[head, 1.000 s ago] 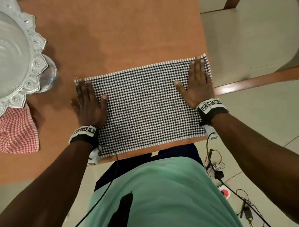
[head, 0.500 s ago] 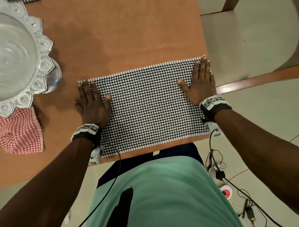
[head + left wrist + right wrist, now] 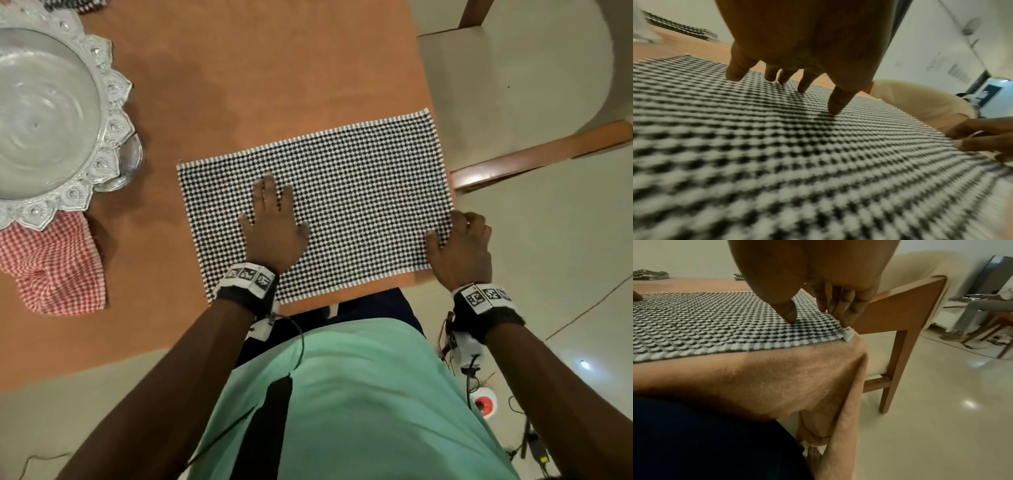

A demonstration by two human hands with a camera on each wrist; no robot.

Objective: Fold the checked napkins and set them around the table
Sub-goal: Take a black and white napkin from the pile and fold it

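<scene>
Your left hand (image 3: pixel 274 226) has come in from the napkin's left end toward its middle, and your right hand (image 3: pixel 460 246) has slid back from the far right corner to the near right edge; the black-and-white checked napkin (image 3: pixel 342 192) itself lies where it did, flat on the bench (image 3: pixel 274 68) at its near right corner. Going left to right: a glass bowl (image 3: pixel 51 113) with a scalloped rim sits at the far left, with a red checked cloth (image 3: pixel 51 263) tucked partly under it, neither touched. Your left hand lies open, fingers straight and spread, pressing the napkin down left of centre. Your right hand has its fingers curled over the right edge with the thumb on top, apparently pinching the cloth there; the right wrist view shows the thumb tip on the weave and the fingers (image 3: pixel 846 309) at the hem. A chair (image 3: pixel 513 102) stands just beyond that corner. The step looks like the next fold, right end over to the left. Keep the left palm planted as the anchor and crease line, lift the right edge only as high as needed, carry it across in one sweep, and match the striped hems before you press. Watch the overhang: the napkin's right edge sits right at the bench's edge, so a loose pull could drag it off.
</scene>
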